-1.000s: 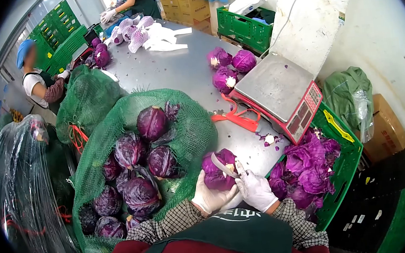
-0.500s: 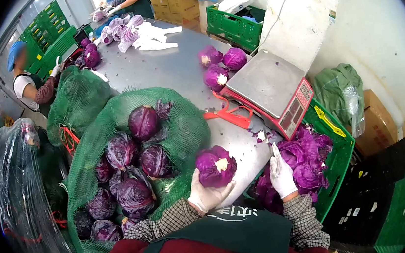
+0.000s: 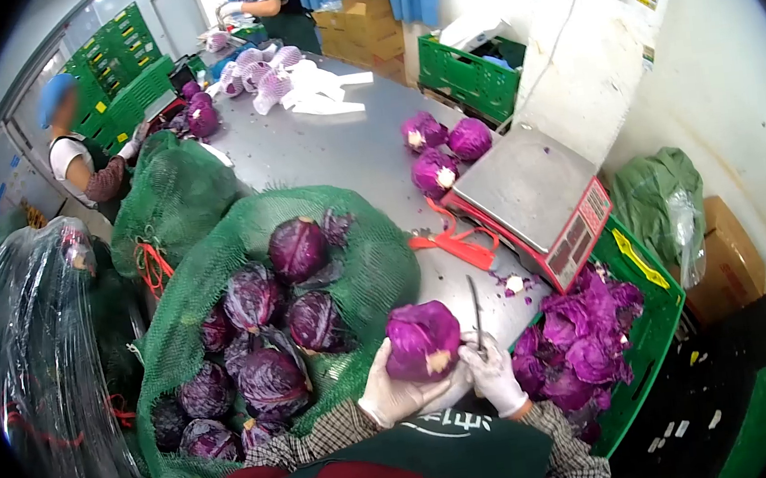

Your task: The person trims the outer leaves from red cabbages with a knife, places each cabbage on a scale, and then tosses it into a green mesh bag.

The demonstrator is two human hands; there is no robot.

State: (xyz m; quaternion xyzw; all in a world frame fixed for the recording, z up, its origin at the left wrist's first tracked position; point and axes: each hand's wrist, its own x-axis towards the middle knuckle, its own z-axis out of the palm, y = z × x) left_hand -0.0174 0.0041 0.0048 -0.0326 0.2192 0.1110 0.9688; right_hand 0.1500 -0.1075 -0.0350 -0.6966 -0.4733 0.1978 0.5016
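My left hand [image 3: 392, 393], in a white glove, cups a peeled purple cabbage [image 3: 421, 336] from the left and below. The cut pale stem of the cabbage faces me at its lower right. My gloved right hand [image 3: 497, 382] is closed around a knife [image 3: 475, 302], its thin dark blade pointing up, and sits right at the cabbage's right side. To the left, a green mesh sack [image 3: 375, 254] gapes around several darker, unpeeled cabbages [image 3: 272, 381]. Loose purple leaves [image 3: 580, 340] fill a green crate [image 3: 657, 341] to the right of my hands.
A red-framed scale [image 3: 527, 188] stands on the metal table [image 3: 336, 146], with three peeled cabbages [image 3: 433, 172] beside it. An orange-red strap [image 3: 460, 248] and leaf scraps lie before it. Another mesh sack [image 3: 159, 192] stands left. Two people [image 3: 80, 159] work at the table's far side.
My right hand was spread flat over the leaf crate; it has moved left to the cabbage and now shows a knife. The cabbage has turned in my left hand, its stem lower.
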